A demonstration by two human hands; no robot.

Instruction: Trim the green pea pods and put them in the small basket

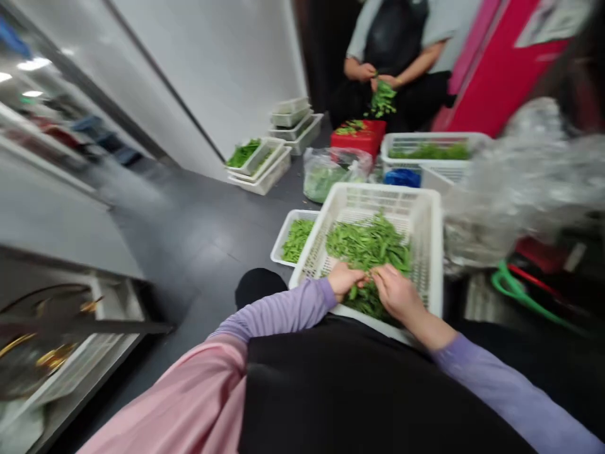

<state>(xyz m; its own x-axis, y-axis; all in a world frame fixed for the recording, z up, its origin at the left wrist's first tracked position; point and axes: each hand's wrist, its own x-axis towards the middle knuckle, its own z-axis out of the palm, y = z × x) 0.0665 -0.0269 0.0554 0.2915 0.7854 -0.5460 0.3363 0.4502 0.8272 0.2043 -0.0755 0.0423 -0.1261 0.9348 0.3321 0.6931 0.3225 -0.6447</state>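
Left hand (348, 280) and right hand (397, 292) pinch a green pod (362, 282) above slender, bright-green pods (371, 243) heaped loosely.

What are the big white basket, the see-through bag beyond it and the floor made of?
Basket: probably moulded plastic, fairly matte white; rows of regular holes suggest it. Bag: likely thin, shiny plastic film, see-through and crinkled. Floor: smooth with a soft sheen and a faint seam; tile or vinyl, hard to tell.

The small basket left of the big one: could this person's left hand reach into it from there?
Probably yes: the small basket looks close and open-topped, though the side wall of the big basket stands between it and the left hand.
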